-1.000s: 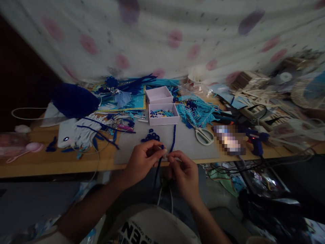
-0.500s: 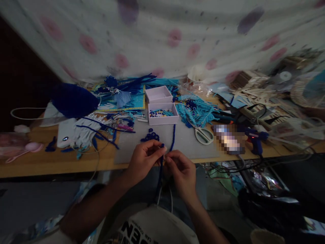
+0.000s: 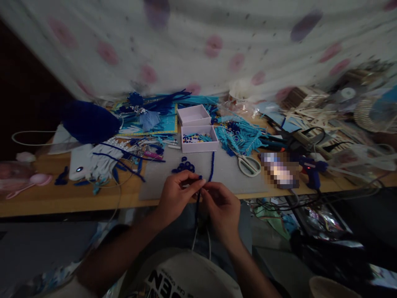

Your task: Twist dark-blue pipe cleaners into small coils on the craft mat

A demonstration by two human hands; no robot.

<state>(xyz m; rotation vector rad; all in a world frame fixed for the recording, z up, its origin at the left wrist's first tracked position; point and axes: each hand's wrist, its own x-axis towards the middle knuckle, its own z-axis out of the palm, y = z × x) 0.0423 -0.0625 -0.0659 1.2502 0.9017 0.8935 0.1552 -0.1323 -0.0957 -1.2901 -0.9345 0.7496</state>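
Note:
My left hand (image 3: 176, 192) pinches a dark blue pipe cleaner (image 3: 197, 209) near its upper end, where a small blue curl shows above the thumb. Its long tail hangs below the table's front edge. Close against it, my right hand (image 3: 221, 205) is closed with thumb and forefinger at the same spot; the fingers hide what they grip there. Just beyond my left hand lies a cluster of small blue coiled rings (image 3: 183, 165) on a grey mat (image 3: 155, 178). Another blue pipe cleaner (image 3: 212, 166) lies on the mat behind my hands.
Behind the mat stands a white box (image 3: 200, 146) of beads, its lid (image 3: 194, 116) beyond. White-handled scissors (image 3: 249, 165), a blurred-out phone (image 3: 279, 169) and a glue gun (image 3: 312, 169) lie right. Light-blue pipe-cleaner pieces (image 3: 248, 134) are heaped behind the scissors. A navy bundle (image 3: 89, 123) sits left.
My right hand has moved slightly up and inward, so its fingertips now meet those of my left hand. The blue curl has shifted a little right. The table things stay put.

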